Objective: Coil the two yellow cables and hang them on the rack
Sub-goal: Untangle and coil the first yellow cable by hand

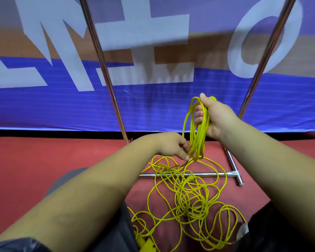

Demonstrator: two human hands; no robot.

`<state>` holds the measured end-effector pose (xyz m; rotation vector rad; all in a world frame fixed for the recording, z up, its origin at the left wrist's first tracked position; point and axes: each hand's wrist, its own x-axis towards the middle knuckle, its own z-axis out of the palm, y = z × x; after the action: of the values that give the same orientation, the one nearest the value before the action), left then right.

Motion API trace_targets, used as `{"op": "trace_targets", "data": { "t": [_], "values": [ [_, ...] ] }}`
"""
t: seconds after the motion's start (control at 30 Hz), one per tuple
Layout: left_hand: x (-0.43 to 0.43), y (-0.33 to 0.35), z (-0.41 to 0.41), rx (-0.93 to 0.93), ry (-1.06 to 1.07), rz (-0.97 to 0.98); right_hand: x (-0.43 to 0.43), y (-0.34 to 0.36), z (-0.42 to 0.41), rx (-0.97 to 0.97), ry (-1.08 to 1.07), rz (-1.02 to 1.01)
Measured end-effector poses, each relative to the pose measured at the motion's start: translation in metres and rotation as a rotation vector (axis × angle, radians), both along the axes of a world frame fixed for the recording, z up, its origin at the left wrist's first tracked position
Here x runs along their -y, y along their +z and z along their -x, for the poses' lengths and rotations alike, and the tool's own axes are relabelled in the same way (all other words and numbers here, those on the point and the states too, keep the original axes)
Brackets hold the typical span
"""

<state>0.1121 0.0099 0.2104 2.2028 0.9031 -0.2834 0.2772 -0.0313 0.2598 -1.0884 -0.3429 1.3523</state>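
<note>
On the left of the red floor [44,160], the rack's left upright [105,70] rises in front of a blue banner [153,110]. Just right of its foot, the left hand [173,145] pinches, between thumb and fingertips, one strand of the loose tangle [187,197] of yellow cable. That tangle lies near the person and spills across the rack's base bar [189,174]. I cannot tell the two cables apart in that heap. A yellow plug block [146,244] shows at the near edge.

Right of the left hand hangs the coil [195,135], several long loops. The right hand [215,119] is clenched round their top, raised above the floor.

To do this step well, I'd judge, the left hand should let the strand slide through its pinch. It should lift a length matching the hanging loops and lay it into the right palm without a twist. The heap looks knotty, so a slow draw that lets crossings fall free seems wise.

Far right stands the second upright [262,57]; the hanging rail is out of view.
</note>
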Motion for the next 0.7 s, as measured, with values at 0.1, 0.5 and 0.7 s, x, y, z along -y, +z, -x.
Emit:
{"op": "trace_targets", "data": {
  "t": [0.1, 0.5, 0.7],
  "values": [
    [0.008, -0.011, -0.002, -0.018, -0.007, -0.052, -0.001, 0.002, -0.004, -0.050, -0.029, -0.002],
    [0.027, -0.029, -0.022, 0.223, 0.804, -0.136, -0.002, 0.013, -0.021, -0.232, -0.078, -0.032],
    [0.018, -0.027, -0.015, 0.223, 0.817, -0.015, 0.002, 0.019, -0.028, -0.254, -0.117, -0.083]
  ]
}}
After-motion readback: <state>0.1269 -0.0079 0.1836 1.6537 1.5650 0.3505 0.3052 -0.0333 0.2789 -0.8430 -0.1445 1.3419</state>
